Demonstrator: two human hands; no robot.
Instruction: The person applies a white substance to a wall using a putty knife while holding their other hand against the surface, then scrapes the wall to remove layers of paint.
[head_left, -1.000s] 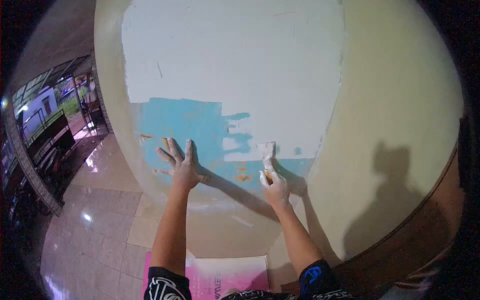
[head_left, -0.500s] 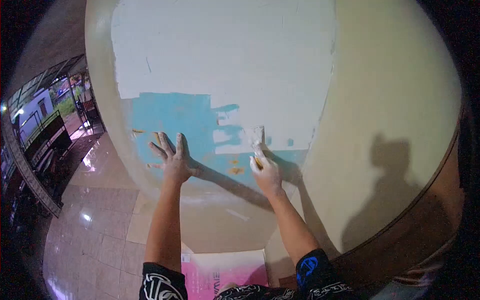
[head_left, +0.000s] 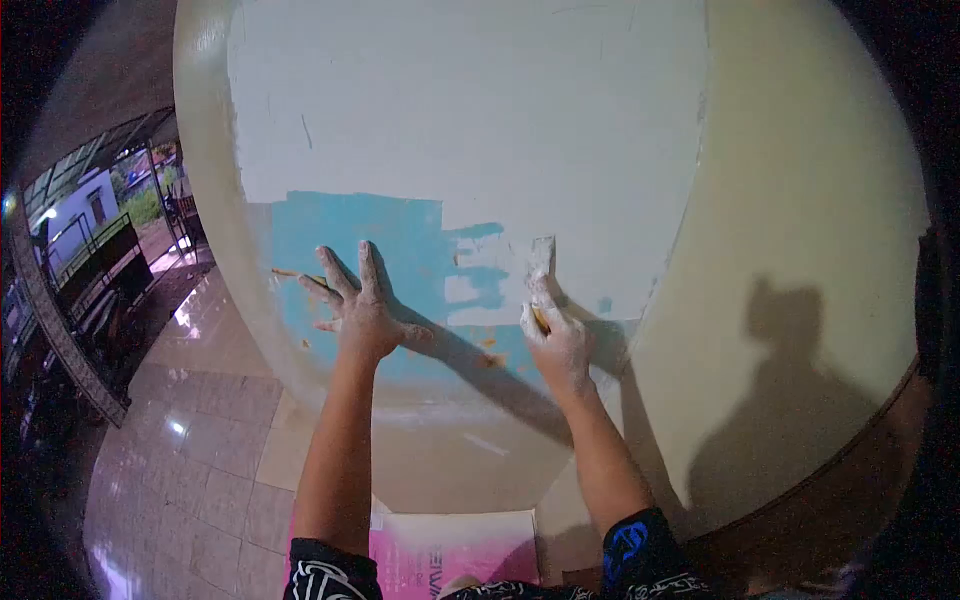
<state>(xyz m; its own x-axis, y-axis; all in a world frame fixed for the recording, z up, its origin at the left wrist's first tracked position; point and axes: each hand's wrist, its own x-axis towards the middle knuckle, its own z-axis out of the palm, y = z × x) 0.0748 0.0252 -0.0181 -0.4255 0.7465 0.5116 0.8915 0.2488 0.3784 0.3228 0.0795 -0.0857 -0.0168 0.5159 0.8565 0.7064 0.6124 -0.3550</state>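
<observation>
My left hand (head_left: 365, 315) has its fingers spread over the blue part of the wall (head_left: 400, 225), and white residue coats its fingertips. A putty knife (head_left: 542, 262) with a yellowish handle is gripped in my right hand (head_left: 562, 350). Its white-smeared blade points up against the white coating (head_left: 470, 110), right of some blue streaks (head_left: 478, 273). Orange-brown spots mark the blue area near both hands.
A pink and white box (head_left: 455, 545) lies below, at the foot of the wall. Glossy floor tiles (head_left: 200, 455) extend to the left, towards an opening with a metal railing. My shadow falls on the cream wall (head_left: 800, 180) at the right.
The putty knife in my right hand has shifted slightly up along the white coating. My left hand has its thumb further out. The whole view has moved a little.
</observation>
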